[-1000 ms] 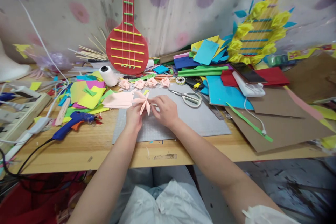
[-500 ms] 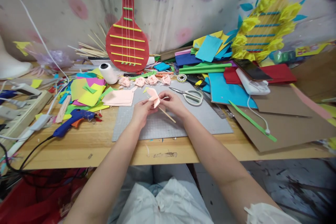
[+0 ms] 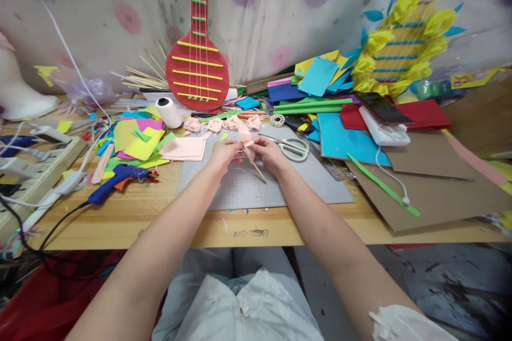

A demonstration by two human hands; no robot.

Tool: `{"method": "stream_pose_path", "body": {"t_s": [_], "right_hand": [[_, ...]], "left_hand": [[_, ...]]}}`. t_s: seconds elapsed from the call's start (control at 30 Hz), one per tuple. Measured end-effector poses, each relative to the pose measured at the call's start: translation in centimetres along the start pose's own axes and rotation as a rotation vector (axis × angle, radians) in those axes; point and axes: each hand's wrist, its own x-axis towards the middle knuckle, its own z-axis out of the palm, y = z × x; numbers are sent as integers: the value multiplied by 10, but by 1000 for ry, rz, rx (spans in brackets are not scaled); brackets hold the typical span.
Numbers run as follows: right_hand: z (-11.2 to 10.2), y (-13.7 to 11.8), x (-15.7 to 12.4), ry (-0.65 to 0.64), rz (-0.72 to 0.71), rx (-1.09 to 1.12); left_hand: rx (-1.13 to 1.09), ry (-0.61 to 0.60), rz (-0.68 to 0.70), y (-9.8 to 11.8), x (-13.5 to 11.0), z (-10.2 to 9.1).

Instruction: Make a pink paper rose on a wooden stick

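Note:
Over the grey cutting mat [image 3: 224,197], both hands are closed in a pinch around one small work. My left hand [image 3: 224,157] grips a folded pale pink paper piece [image 3: 245,133] from the left. On its other side my right hand [image 3: 270,153] pinches the same paper near its lower end. A thin wooden stick [image 3: 258,170] slants down toward me from between the fingers; its upper part is hidden by paper and fingertips. Just behind stands a row of pink paper flowers [image 3: 215,126]. Scissors [image 3: 294,148] lie right of my right hand.
Pink paper sheets [image 3: 184,148] and a white thread spool [image 3: 168,113] sit to the left, near a blue glue gun [image 3: 120,178]. A red paper-covered lute shape [image 3: 198,72] leans at the back. Cardboard [image 3: 424,186] and a phone [image 3: 384,107] are at right.
The pink paper has turned from spread folds into a narrower upright strip around the stick. Both hands have shifted slightly right, and the view has tilted a little.

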Motion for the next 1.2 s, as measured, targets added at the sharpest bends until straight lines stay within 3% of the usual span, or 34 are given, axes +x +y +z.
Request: {"method": "stream_pose_path", "body": {"t_s": [0.13, 0.3, 0.47, 0.6, 0.7, 0.93, 1.2], "right_hand": [[-3, -2, 1, -35, 27, 39], [-1, -10, -7, 13, 80, 16], [1, -11, -13, -79, 104, -129], [1, -12, -13, 14, 104, -165], [2, -17, -14, 41, 75, -91], [-1, -27, -17, -69, 172, 239], [4, -26, -17, -89, 182, 297]], "left_hand": [[-18, -35, -13, 2, -1, 0], [-106, -74, -54, -2, -2, -3], [-162, -101, -65, -5, 0, -8], [-130, -86, -48, -6, -1, -9], [-95, -62, -32, -8, -4, -8], [-70, 66, 12, -9, -12, 3], [-127, 117, 34, -15, -7, 4]]}}
